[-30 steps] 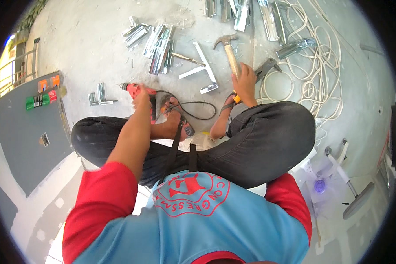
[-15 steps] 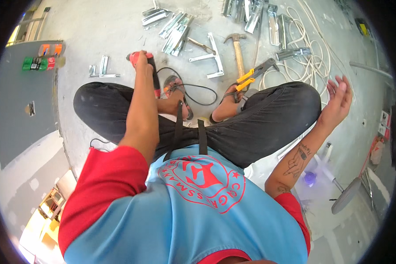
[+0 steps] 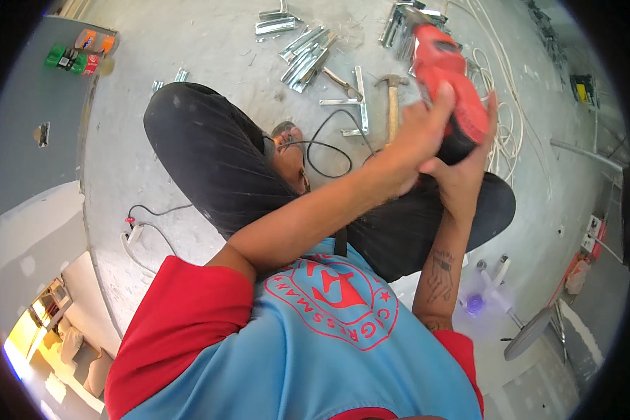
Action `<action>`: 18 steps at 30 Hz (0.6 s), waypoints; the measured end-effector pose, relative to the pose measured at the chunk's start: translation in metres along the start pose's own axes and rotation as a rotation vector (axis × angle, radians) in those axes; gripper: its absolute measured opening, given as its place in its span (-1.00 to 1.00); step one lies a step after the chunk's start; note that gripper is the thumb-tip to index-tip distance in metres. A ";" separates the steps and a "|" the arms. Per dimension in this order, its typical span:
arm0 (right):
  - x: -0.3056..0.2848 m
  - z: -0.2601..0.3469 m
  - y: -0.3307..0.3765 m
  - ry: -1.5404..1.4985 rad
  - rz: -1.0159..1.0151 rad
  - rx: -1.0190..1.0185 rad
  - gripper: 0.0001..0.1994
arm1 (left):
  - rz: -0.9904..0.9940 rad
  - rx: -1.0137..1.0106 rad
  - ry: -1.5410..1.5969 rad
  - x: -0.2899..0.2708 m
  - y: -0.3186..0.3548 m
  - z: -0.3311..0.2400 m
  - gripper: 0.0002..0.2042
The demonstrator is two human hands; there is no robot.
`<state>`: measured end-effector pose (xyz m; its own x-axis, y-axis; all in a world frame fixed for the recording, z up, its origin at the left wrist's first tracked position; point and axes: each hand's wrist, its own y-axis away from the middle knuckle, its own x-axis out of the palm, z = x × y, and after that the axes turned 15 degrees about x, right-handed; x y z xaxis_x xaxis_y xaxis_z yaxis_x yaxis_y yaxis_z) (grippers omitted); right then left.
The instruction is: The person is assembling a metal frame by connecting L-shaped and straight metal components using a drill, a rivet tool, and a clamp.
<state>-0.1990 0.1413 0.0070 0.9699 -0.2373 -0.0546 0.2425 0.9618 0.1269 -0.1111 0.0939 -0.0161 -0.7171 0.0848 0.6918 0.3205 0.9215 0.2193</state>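
Note:
Both hands are on a red power drill (image 3: 446,66) with a black lower end, raised over my right knee, its dark tip toward the far side; it is blurred by motion. My left hand (image 3: 416,136) reaches across my body and is closed on the drill's near left side. My right hand (image 3: 469,157) clasps its lower end from the right, fingers along the far edge. On the floor beyond lie a claw hammer (image 3: 393,105) with a wooden handle, partly hidden by my left hand, and a bent metal channel piece (image 3: 361,105) near a plier-like tool (image 3: 340,82).
Stacks of metal pieces (image 3: 308,59) lie at the far side. White cable (image 3: 514,133) coils at the right, and a black cord (image 3: 322,143) loops by my foot. Bottles (image 3: 66,59) stand far left. A fan (image 3: 528,334) is near right. A power strip (image 3: 134,234) lies left.
My left hand has swung the drill from the left across to the right and raised it. My right hand, empty before, has come inward onto it. The yellow-handled cutters are now hidden.

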 end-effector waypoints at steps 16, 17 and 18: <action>-0.098 -0.099 0.014 -0.771 -0.235 0.346 -0.36 | -0.169 -0.178 -1.087 -0.201 -0.144 0.110 -0.46; -0.101 -0.100 0.017 -0.797 -0.238 0.305 -0.36 | -0.292 -0.168 -1.685 -0.221 -0.144 0.124 -0.50; -0.106 -0.098 0.022 -0.838 -0.196 0.241 -0.35 | -0.174 -0.249 -1.789 -0.248 -0.141 0.135 -0.57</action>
<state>-0.2982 0.2010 -0.0812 0.5853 -0.5071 0.6328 0.3124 0.8611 0.4011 -0.0620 -0.0062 -0.3109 -0.4219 0.4194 -0.8038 0.1322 0.9056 0.4031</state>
